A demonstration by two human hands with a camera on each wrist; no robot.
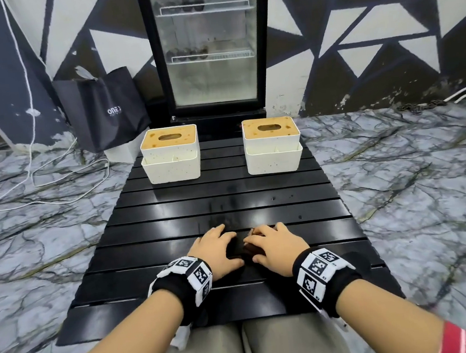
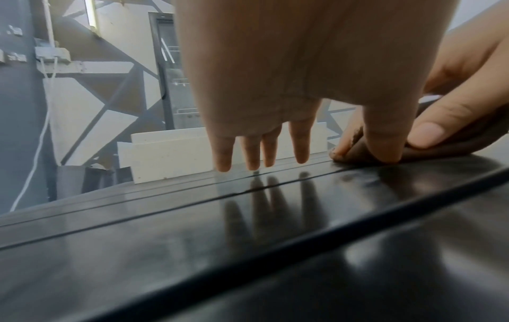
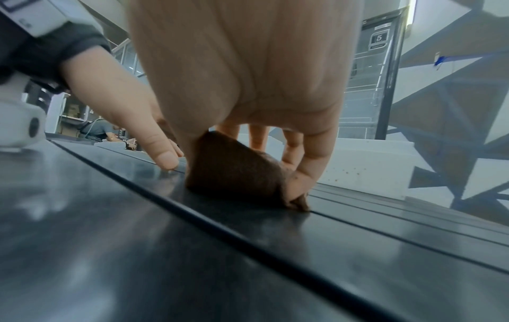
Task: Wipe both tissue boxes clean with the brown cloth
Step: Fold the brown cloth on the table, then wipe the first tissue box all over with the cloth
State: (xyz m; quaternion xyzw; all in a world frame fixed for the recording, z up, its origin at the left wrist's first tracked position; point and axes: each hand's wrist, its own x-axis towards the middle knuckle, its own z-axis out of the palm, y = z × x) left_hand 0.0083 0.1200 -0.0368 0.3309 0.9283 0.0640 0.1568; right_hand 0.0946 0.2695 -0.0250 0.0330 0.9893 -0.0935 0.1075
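Two white tissue boxes with stained orange-brown tops stand at the far end of the black slatted table (image 1: 228,199), the left box (image 1: 171,165) and the right box (image 1: 273,156). The brown cloth (image 1: 249,249) lies bunched on a near slat. My right hand (image 1: 272,243) grips it; in the right wrist view its fingers (image 3: 303,174) curl round the cloth (image 3: 228,174). Beside it, my left hand (image 1: 219,248) stands with straight fingers (image 2: 223,161) on the table, and its thumb touches the cloth (image 2: 446,150). Both hands are well short of the boxes.
Behind the table stands a glass-door fridge (image 1: 209,50), with a black bag (image 1: 103,109) on the floor to its left. White cables (image 1: 35,178) trail over the marble floor at the left. My knees sit at the table's near edge.
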